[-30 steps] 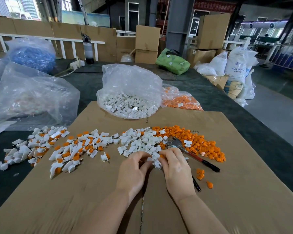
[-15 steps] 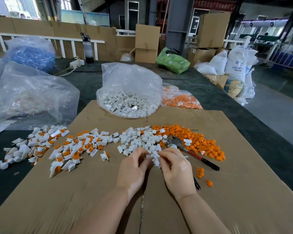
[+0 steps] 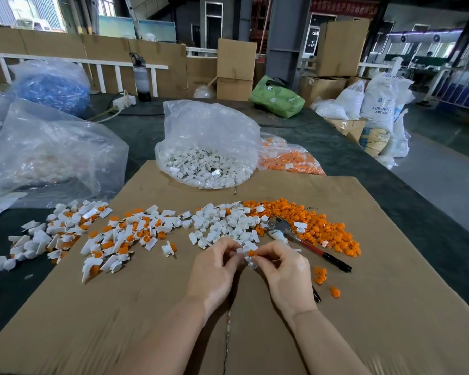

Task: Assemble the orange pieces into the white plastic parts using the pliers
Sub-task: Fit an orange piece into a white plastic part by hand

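- A white plastic part (image 3: 246, 255) with an orange piece (image 3: 251, 253) at its top is held up just above the cardboard sheet (image 3: 390, 307), near the middle, between both hands.
- The left hand (image 3: 214, 269) has its fingers curled in, thumb and fingertips pinching the white part from the left.
- The right hand (image 3: 287, 269) has its fingers bent too, thumb and forefinger pinching the orange piece from the right.
- Against a second ago, the orange piece now shows between the fingertips; then the hands lay lower, on the near edge of the loose white pile, and only white showed between them.
- The pliers (image 3: 309, 246) lie untouched just right of the hands, head far-left, dark handles near-right, as before.
- The loose white parts (image 3: 228, 223) lie just beyond the hands; the heap of orange pieces (image 3: 322, 226) spreads right of them, under the pliers' head.
- The finished pieces (image 3: 98, 234), white with orange inserts, spread out to the left.
- A clear bag (image 3: 209, 131) at the far edge of the sheet holds white parts.
- A second bag (image 3: 290, 161) just right of it holds orange pieces.
- A large clear bag (image 3: 52, 152) at far left; its contents are too blurred to tell.
- A bag of blue items (image 3: 52, 87) sits farther back left.
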